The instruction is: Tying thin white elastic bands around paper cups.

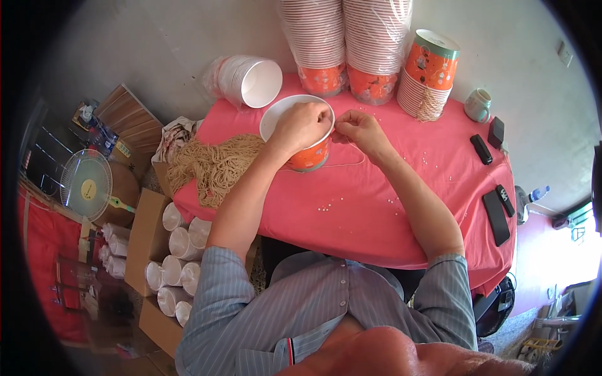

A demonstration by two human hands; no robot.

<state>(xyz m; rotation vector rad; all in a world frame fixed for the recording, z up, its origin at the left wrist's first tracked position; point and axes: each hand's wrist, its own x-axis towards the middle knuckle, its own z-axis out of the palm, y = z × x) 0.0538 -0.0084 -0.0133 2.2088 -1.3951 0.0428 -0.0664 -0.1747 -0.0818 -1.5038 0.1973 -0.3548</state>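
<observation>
A paper bucket (311,158), orange with a green base band and white inside, stands near the middle of the table. My left hand (306,125) lies across its opening, fingers curled closed at the right side of the rim. Just outside that rim, my right hand (360,130) pinches a thin beige cord (362,156). This cord loops down from the right fingers and runs left along the table in front of the bucket. The fingertips of both hands are close together, and their exact grip is partly hidden. A tangled heap of beige cords (216,164) lies left of the bucket.
Tall wrapped stacks of buckets (313,37) stand at the back, beside a shorter stack (429,75) with cords hanging. A wrapped stack (260,84) lies sideways. Right are a mug (480,105) and a phone (496,217). White bits dot the red cloth (301,219). Cartons stand left.
</observation>
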